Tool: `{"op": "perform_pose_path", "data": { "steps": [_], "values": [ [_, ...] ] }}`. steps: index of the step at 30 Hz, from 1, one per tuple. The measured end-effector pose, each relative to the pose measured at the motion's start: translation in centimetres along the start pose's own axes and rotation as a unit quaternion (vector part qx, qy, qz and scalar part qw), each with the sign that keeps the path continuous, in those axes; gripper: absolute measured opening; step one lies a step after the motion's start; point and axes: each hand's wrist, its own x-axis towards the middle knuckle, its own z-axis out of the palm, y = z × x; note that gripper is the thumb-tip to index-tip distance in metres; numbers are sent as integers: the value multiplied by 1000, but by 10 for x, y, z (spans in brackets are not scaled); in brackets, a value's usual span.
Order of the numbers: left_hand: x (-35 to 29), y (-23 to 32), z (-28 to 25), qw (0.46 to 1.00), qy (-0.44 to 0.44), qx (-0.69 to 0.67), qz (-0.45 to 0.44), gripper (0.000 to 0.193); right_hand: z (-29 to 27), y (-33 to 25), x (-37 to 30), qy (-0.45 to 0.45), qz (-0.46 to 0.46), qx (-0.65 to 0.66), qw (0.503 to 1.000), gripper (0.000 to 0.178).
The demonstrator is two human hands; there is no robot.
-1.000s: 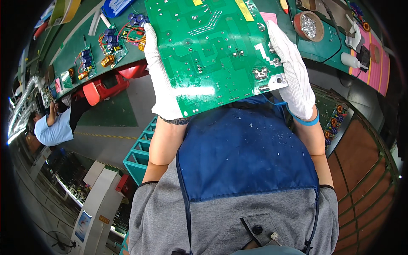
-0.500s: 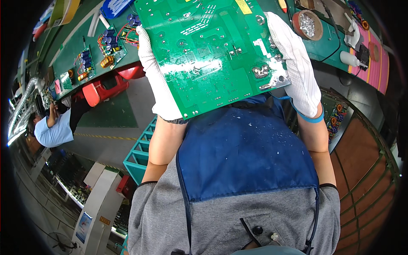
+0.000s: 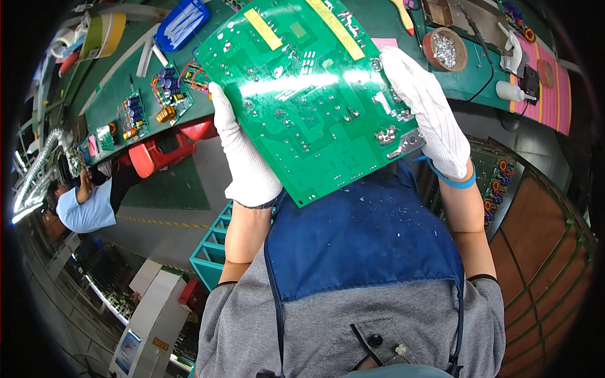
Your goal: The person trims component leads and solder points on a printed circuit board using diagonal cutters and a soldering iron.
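A large green circuit board is held up in front of my chest, its soldered side facing me. Two yellow tape strips cross its far part, and light glares off its middle. My left hand, in a white glove, grips the board's left edge. My right hand, gloved in white with a blue band at the wrist, closes on the right edge beside some thick solder patches. Fingers of both hands are partly hidden behind the board.
Behind the board runs a green workbench carrying boards with coils and blue capacitors. There are also a blue tray, a round tub of metal bits and a white bottle. A red stool and another person are at left.
The board has come lower and turned a little, its near left corner dropping toward my apron. More of its far part with both tape strips now shows. Both hands still grip it.
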Motion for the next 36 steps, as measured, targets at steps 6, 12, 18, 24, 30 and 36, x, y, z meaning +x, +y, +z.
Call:
{"op": "perform_pose_path", "data": {
  "steps": [6, 12, 18, 24, 30, 36],
  "values": [
    [-4, -1, -3, 999, -23, 38, -11, 55, -13, -7, 10, -15, 79, 135, 988, 40],
    [-15, -2, 1, 999, -30, 20, -37, 53, -4, 8, -5, 9, 3, 153, 988, 42],
    [-16, 0, 1, 999, -21, 33, -27, 49, -1, 15, -18, -9, 33, 80, 996, 51],
    [-11, -1, 3, 999, 50, 22, 3, 43, 11, 4, -12, 3, 191, 515, 836, 32],
    [-12, -1, 7, 999, 37, 5, -13, 46, -4, -19, -4, 29, 262, 585, 767, 32],
    [-14, 1, 9, 998, 51, 15, -27, 46, -3, -24, -2, 88, 225, 520, 819, 45]
  ]
}}
